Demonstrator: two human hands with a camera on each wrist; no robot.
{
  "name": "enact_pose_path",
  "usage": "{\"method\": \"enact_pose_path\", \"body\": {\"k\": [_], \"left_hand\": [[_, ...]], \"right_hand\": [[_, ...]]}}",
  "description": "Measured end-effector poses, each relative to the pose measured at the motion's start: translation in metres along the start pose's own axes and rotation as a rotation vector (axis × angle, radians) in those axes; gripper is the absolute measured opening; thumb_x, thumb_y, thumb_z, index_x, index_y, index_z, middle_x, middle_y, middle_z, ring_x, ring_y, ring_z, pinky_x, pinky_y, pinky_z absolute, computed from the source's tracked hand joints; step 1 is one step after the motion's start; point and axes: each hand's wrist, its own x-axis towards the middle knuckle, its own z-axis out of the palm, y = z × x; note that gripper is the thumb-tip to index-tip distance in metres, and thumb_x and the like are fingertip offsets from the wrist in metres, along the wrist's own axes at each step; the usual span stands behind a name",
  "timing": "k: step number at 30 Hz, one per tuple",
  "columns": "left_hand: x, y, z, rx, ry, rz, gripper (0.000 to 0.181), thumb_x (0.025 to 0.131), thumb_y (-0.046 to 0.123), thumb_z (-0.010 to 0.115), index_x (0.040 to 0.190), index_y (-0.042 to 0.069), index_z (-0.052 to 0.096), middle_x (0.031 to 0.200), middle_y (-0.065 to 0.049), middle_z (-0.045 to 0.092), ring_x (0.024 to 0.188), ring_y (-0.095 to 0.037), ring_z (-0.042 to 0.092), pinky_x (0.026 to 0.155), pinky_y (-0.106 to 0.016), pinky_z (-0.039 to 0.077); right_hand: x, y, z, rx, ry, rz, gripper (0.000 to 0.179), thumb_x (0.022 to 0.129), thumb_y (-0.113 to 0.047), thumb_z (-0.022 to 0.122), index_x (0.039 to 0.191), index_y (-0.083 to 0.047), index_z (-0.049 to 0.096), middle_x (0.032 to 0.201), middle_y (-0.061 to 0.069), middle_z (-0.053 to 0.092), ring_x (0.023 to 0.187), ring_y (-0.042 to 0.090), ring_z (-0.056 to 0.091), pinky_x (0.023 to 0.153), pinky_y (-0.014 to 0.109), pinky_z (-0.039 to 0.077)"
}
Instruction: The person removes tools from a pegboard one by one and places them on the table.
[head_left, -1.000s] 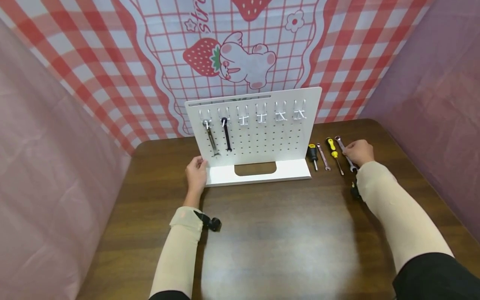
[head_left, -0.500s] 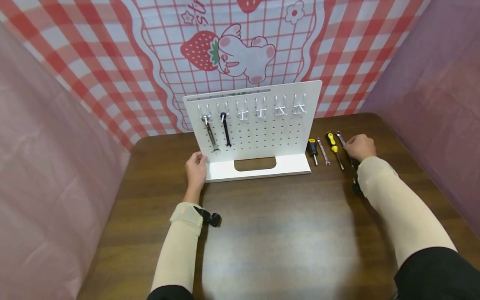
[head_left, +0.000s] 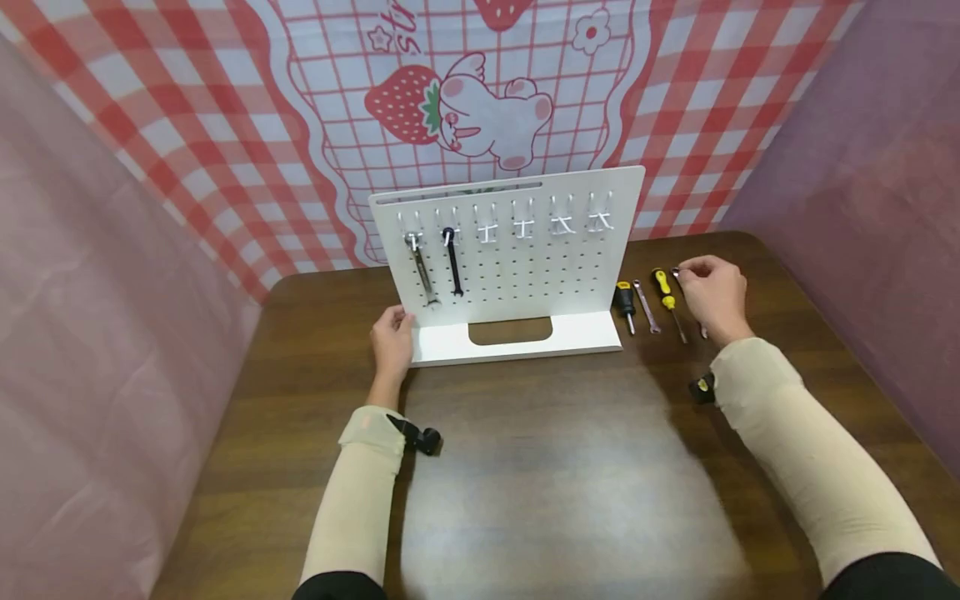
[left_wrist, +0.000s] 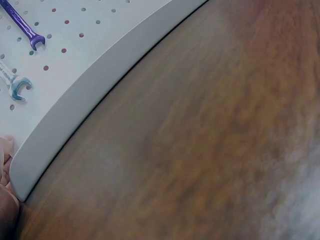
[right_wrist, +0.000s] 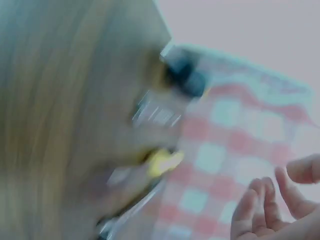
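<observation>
My left hand [head_left: 392, 342] grips the lower left edge of a white pegboard stand [head_left: 510, 287]; the left wrist view catches only a bit of it. On the board's two leftmost hooks hang a silver wrench [head_left: 422, 271] and a black wrench [head_left: 453, 265], the latter tinted purple in the left wrist view. My right hand [head_left: 716, 296] hovers over a silver wrench [head_left: 676, 272] lying rightmost in the tool row and hides most of it. In the blurred right wrist view, the thumb stands apart from loosely bent fingers [right_wrist: 270, 205], with nothing between them.
Left of the right hand lie a yellow screwdriver [head_left: 663, 283], a small wrench [head_left: 646, 306] and a stubby black-and-yellow screwdriver [head_left: 625, 300]. Several hooks [head_left: 562, 222] on the board carry nothing. A checked cloth [head_left: 690, 108] hangs behind the brown table [head_left: 525, 467].
My right hand was at the middle of the rightmost wrench; it has shifted up toward its far end and turned. The left hand stays on the pegboard. The camera view has tilted slightly.
</observation>
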Motion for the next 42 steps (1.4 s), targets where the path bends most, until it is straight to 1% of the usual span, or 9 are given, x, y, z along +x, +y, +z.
{"method": "enact_pose_path", "body": {"k": [4,8,12,16,23,28,32,35,42], "left_hand": [[0.0,0.002,-0.001,-0.004,-0.001,-0.01,0.022,0.099,0.007,0.062,0.115,-0.008,0.066,0.113,-0.026,0.068,0.108,-0.036,0.064,0.096,-0.045,0.051],[-0.002,0.002,-0.001,0.002,-0.004,-0.035,0.023,0.1,0.008,0.062,0.117,-0.007,0.066,0.114,-0.025,0.067,0.111,-0.035,0.063,0.097,-0.045,0.05],[-0.003,0.001,0.0,0.0,0.001,-0.04,0.024,0.1,0.009,0.062,0.118,-0.007,0.066,0.115,-0.024,0.067,0.112,-0.035,0.063,0.098,-0.044,0.05],[-0.005,0.0,0.002,0.002,-0.004,-0.042,0.023,0.1,0.009,0.062,0.117,-0.006,0.066,0.115,-0.024,0.068,0.11,-0.034,0.063,0.098,-0.044,0.05],[-0.003,0.001,0.003,-0.01,-0.014,-0.034,0.024,0.1,0.007,0.061,0.119,-0.007,0.065,0.116,-0.025,0.067,0.111,-0.035,0.062,0.098,-0.045,0.049],[-0.001,0.004,-0.001,-0.018,-0.008,-0.035,0.024,0.099,0.007,0.062,0.118,-0.007,0.065,0.115,-0.025,0.067,0.111,-0.035,0.062,0.098,-0.045,0.049],[0.003,0.006,-0.002,-0.014,-0.008,-0.019,0.023,0.099,0.006,0.061,0.118,-0.008,0.065,0.115,-0.026,0.067,0.11,-0.035,0.063,0.098,-0.044,0.049],[0.004,0.006,-0.004,-0.016,0.009,-0.016,0.022,0.099,0.005,0.061,0.116,-0.008,0.066,0.113,-0.026,0.068,0.109,-0.035,0.063,0.098,-0.044,0.049],[0.001,0.004,-0.001,-0.003,-0.012,-0.029,0.022,0.099,0.005,0.062,0.116,-0.009,0.065,0.114,-0.026,0.067,0.11,-0.035,0.063,0.098,-0.043,0.049]], "right_hand": [[-0.024,-0.03,0.01,0.139,0.09,-0.05,0.024,0.097,-0.019,0.058,0.104,-0.001,0.072,0.086,0.006,0.064,0.078,0.015,0.052,0.064,0.023,0.04],[-0.042,-0.05,0.025,0.248,0.06,-0.155,0.019,0.095,-0.012,0.06,0.101,0.001,0.072,0.082,0.001,0.062,0.075,0.012,0.052,0.063,0.021,0.04],[-0.051,-0.066,0.041,0.316,-0.018,-0.251,0.016,0.094,-0.007,0.061,0.102,0.004,0.071,0.085,0.007,0.064,0.073,0.011,0.051,0.062,0.02,0.04],[-0.058,-0.078,0.057,0.345,-0.104,-0.295,0.015,0.094,-0.003,0.062,0.103,0.006,0.07,0.087,0.014,0.067,0.074,0.013,0.054,0.062,0.02,0.042],[-0.067,-0.099,0.095,0.214,-0.38,-0.44,0.02,0.093,-0.002,0.062,0.109,0.005,0.07,0.099,0.018,0.071,0.09,0.028,0.064,0.079,0.038,0.053],[-0.059,-0.124,0.118,0.166,-0.526,-0.557,0.031,0.093,-0.002,0.061,0.122,0.005,0.066,0.111,0.02,0.069,0.1,0.029,0.064,0.089,0.045,0.055],[-0.048,-0.153,0.128,0.163,-0.594,-0.577,0.044,0.094,-0.003,0.06,0.138,0.001,0.056,0.121,0.02,0.066,0.107,0.027,0.063,0.093,0.041,0.053],[-0.042,-0.173,0.134,0.19,-0.63,-0.547,0.052,0.095,-0.005,0.06,0.146,-0.003,0.05,0.122,0.017,0.065,0.109,0.026,0.063,0.094,0.036,0.053],[-0.04,-0.187,0.152,0.27,-0.693,-0.441,0.06,0.096,-0.003,0.062,0.152,-0.008,0.042,0.116,0.016,0.067,0.1,0.023,0.064,0.086,0.029,0.055]]}}
